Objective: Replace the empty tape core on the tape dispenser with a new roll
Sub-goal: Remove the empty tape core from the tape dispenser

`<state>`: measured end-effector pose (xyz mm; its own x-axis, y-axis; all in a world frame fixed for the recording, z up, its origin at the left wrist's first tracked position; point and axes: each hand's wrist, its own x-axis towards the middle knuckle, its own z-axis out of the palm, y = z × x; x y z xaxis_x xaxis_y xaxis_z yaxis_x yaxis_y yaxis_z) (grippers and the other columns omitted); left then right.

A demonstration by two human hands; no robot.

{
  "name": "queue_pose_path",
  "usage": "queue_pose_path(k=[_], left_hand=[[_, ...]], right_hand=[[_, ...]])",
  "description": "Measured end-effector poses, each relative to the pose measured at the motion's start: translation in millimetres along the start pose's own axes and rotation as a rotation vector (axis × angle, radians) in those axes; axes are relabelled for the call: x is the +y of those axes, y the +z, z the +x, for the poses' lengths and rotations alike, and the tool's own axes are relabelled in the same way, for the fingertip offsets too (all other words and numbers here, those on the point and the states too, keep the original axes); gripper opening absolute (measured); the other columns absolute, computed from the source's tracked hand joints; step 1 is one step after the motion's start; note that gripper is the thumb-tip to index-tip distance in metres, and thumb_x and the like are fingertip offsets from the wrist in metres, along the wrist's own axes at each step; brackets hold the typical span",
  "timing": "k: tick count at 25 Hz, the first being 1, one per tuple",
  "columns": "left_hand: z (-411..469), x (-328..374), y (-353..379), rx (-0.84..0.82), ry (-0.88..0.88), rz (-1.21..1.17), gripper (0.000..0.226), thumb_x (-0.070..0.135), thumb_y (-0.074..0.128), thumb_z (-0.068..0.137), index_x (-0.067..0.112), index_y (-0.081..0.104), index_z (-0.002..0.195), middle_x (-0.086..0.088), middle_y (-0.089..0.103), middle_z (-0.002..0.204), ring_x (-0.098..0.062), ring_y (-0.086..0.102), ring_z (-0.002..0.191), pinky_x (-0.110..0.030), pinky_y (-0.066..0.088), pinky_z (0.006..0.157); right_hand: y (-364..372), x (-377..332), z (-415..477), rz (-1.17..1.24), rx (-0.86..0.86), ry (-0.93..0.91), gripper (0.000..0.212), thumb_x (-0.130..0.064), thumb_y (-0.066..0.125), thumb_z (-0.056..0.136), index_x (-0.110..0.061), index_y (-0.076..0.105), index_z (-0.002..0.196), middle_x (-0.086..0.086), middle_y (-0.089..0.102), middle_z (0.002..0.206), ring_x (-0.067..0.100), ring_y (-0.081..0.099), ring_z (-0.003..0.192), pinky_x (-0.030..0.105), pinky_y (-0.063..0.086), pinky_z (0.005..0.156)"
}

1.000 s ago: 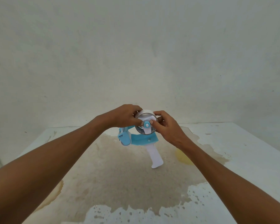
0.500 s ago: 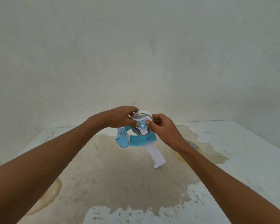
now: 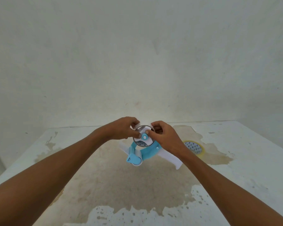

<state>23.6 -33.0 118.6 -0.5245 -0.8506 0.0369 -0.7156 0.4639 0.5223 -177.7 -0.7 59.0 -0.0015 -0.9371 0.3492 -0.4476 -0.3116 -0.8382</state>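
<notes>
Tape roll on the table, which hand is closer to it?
Right. The right hand is just left of the tape roll; the left hand is farther, beyond the dispenser.

tape dispenser (image 3: 148, 152): blue and white, raised above the table (image 3: 245, 163), white handle slanting down-right, roller end down-left | tape core (image 3: 140, 143): thin bare ring on the dispenser's blue-hubbed wheel | new roll (image 3: 195, 148): yellowish-clear, flat on the table, right of the dispenser

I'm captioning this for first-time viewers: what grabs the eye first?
A blue-and-white tape dispenser is at centre, with the left hand and right hand gripping the empty core on it. To the right, a yellowish tape roll lies flat on the stained table.
</notes>
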Motion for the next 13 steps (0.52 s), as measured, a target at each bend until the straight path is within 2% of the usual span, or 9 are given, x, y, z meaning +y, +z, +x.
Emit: queue_pose_path(k=[3, 5, 8, 13], left_hand=[[-4, -5, 9, 0.027, -0.004, -0.063, 0.050, 0.029, 0.073, 0.086, 0.011, 0.057, 0.129, -0.005, 0.062, 0.120, -0.022, 0.063, 0.102, -0.028, 0.056, 0.073], [-8, -7, 14, 0.034, -0.015, -0.129, 0.044, 0.026, 0.070, 0.088, 0.010, 0.058, 0.127, -0.006, 0.062, 0.119, -0.024, 0.064, 0.103, -0.034, 0.058, 0.079], [-11, -14, 23, -0.004, -0.054, -0.197, 0.043, 0.026, 0.070, 0.089, 0.011, 0.057, 0.128, -0.006, 0.060, 0.121, -0.023, 0.064, 0.105, -0.034, 0.059, 0.081], [-2, -11, 29, -0.057, -0.164, -0.215, 0.043, 0.024, 0.064, 0.094, 0.009, 0.053, 0.133, -0.010, 0.057, 0.129, -0.026, 0.060, 0.113, -0.035, 0.058, 0.087]], right_hand=[[0, -1, -1, -0.111, -0.035, -0.031, 0.029, -0.034, 0.070, 0.088, -0.016, 0.062, 0.109, -0.006, 0.067, 0.094, 0.008, 0.063, 0.085, 0.012, 0.050, 0.069], [0, 2, -1, -0.125, -0.053, -0.021, 0.026, -0.036, 0.068, 0.089, -0.018, 0.062, 0.107, -0.006, 0.067, 0.092, 0.010, 0.062, 0.083, 0.014, 0.049, 0.069], [2, 7, -1, -0.168, -0.100, -0.006, 0.029, -0.038, 0.070, 0.087, -0.018, 0.061, 0.107, -0.003, 0.067, 0.093, 0.014, 0.063, 0.085, 0.023, 0.051, 0.073], [6, 11, 1, -0.232, -0.104, 0.030, 0.030, -0.045, 0.065, 0.089, -0.018, 0.061, 0.101, -0.009, 0.063, 0.084, 0.006, 0.057, 0.074, 0.018, 0.046, 0.065]])
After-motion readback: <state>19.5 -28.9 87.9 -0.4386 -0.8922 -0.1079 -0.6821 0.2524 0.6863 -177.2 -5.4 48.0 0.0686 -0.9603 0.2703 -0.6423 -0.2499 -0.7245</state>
